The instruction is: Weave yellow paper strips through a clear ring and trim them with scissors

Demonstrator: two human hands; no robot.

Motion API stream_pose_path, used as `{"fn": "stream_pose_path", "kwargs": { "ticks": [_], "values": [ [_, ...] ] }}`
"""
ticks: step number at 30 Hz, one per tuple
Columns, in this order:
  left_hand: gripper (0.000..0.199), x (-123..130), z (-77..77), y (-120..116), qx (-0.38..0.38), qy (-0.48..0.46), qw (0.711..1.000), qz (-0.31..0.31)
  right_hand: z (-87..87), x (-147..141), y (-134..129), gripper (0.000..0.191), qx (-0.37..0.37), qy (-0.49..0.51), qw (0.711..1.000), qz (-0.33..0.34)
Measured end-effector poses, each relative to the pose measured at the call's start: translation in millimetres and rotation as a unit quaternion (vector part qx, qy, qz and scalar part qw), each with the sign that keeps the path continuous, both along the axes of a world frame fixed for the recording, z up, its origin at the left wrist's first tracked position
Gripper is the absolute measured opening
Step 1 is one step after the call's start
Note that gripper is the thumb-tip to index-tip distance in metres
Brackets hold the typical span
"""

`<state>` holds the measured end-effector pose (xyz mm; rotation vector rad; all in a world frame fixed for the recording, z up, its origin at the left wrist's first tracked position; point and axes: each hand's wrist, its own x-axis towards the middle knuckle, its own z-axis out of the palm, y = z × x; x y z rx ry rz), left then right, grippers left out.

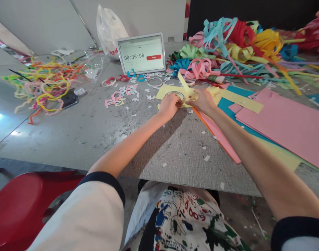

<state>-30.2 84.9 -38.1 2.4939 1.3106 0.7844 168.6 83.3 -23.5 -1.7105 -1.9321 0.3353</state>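
Observation:
Both hands work at the middle of the grey table (102, 136). My left hand (170, 105) pinches the edge of a yellow paper sheet (166, 93), right beside a thin ring, possibly a tape roll (176, 94). My right hand (201, 101) grips the same yellow paper from the other side, and a narrow yellow strip (184, 83) sticks up between my hands. Just beyond my right hand, a long yellow paper strip (240, 101) lies over stacked sheets. Whether the ring is fixed to the paper is hidden.
A tablet (141, 53) showing a timer stands at the back. Paper curls (227, 52) heap up at the far right, and tangled pipe cleaners (41, 87) lie left. Pink sheets (285, 125) lie at right. Paper scraps (128, 94) litter the table. A red chair (23, 205) sits below left.

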Motion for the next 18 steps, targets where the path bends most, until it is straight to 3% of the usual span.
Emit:
{"fn": "stream_pose_path", "kwargs": {
  "ticks": [7, 12, 18],
  "values": [
    [0.030, 1, 7.4, -10, 0.010, 0.039, 0.998, -0.040, -1.5, 0, -1, 0.022, -0.001, 0.029, 0.999, -0.013],
    [0.032, 3, 11.1, -20, 0.017, 0.075, 0.997, -0.020, -0.6, 0, 3, 0.015, 0.011, 0.045, 0.999, 0.006],
    [0.036, 15, 12.0, -23, 0.026, 0.063, 0.997, 0.027, 6.7, 8, 1, 0.015, 0.018, 0.091, 0.994, -0.051]
  ]
}}
